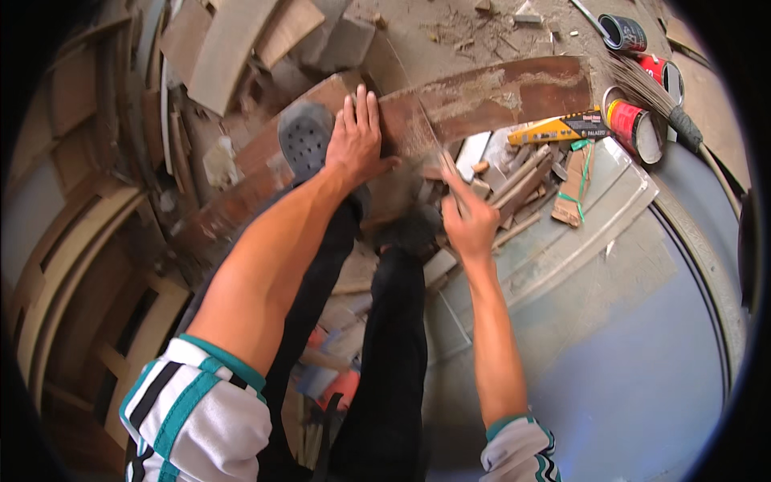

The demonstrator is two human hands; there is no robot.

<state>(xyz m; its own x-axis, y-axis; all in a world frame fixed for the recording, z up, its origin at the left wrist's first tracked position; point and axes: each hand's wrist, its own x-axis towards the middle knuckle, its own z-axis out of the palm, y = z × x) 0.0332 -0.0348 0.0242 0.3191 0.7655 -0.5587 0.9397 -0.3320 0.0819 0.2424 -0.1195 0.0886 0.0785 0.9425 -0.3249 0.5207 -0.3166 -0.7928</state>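
Note:
A long reddish-brown plank [498, 92], dusted with sawdust, lies across a heap of wood. My left hand [353, 140] presses flat on it near the middle, fingers extended and holding nothing. My right hand [470, 225] is closed around the handle of a thin saw-like tool [440, 153], whose narrow blade slants up to the plank just right of my left hand. My foot in a grey perforated sandal [305, 140] rests on the plank's left part. My dark trouser legs [393, 337] run down the middle of the picture.
Short wood offcuts [514, 181] are piled right of my right hand. A yellow box [562, 127], red cans [634, 128], a dark can [622, 32] and a straw broom [654, 92] lie at the upper right. A large round grey panel [642, 321] fills the right. Curved wooden frames [72, 265] stack at left.

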